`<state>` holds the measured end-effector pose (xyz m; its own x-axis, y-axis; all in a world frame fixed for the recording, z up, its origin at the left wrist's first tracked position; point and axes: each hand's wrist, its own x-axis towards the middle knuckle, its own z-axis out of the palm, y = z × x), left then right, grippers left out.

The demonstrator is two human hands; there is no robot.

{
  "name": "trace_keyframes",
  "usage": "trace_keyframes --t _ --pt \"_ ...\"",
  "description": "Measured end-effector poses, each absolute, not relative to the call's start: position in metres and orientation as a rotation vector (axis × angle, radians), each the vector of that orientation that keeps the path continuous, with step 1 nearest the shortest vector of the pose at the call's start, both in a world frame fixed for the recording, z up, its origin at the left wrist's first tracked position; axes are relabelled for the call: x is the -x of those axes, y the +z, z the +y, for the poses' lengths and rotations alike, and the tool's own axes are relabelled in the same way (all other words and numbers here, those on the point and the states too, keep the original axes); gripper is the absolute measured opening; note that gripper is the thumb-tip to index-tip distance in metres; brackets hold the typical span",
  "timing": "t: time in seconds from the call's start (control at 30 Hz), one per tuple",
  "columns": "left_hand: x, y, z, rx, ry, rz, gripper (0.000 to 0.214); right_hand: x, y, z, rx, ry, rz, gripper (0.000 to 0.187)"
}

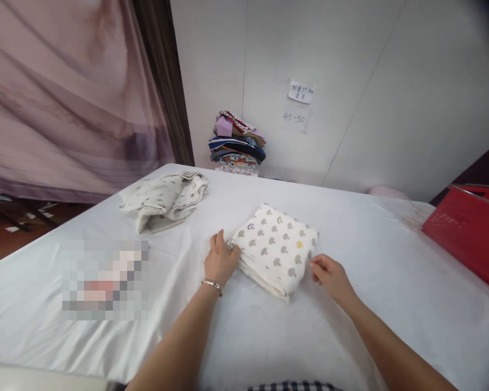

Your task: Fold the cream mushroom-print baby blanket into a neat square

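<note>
A folded white cloth with a grey mushroom print (275,247) lies on the white-covered table (350,315) in front of me. My left hand (220,259) rests against the cloth's left corner, fingers curled onto its edge, a bracelet on the wrist. My right hand (330,276) touches the cloth's right edge with its fingertips bent in. Neither hand lifts the cloth off the table.
A second, loosely folded patterned cloth (165,200) lies at the back left of the table. A stack of folded fabrics (237,144) stands against the wall behind. A red box (468,233) sits at the right edge. A pink curtain (65,92) hangs at the left.
</note>
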<state>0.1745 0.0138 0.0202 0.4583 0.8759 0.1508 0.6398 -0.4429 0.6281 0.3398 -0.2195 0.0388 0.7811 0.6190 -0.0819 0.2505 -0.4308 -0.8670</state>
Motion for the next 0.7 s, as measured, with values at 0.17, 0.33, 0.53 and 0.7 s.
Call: trace_keyframes --t 0.17,0.33,0.53,0.7 --pt "-0.174 0.024 0.01 -2.528 0.946 0.951 0.049 -0.33 0.059 -0.195 1.929 -0.099 -1.101 0.033" --pt "-0.176 0.02 0.004 -2.741 0.628 0.61 0.04 -0.325 0.039 -0.171 2.234 0.071 -1.594 0.056" --pt "-0.178 0.012 0.006 -2.709 0.512 0.701 0.042 -0.331 0.018 -0.176 2.156 0.193 -1.519 0.052" --pt "-0.179 0.012 0.008 -2.72 0.49 0.695 0.043 -0.363 0.022 -0.191 1.821 0.092 -0.932 0.032"
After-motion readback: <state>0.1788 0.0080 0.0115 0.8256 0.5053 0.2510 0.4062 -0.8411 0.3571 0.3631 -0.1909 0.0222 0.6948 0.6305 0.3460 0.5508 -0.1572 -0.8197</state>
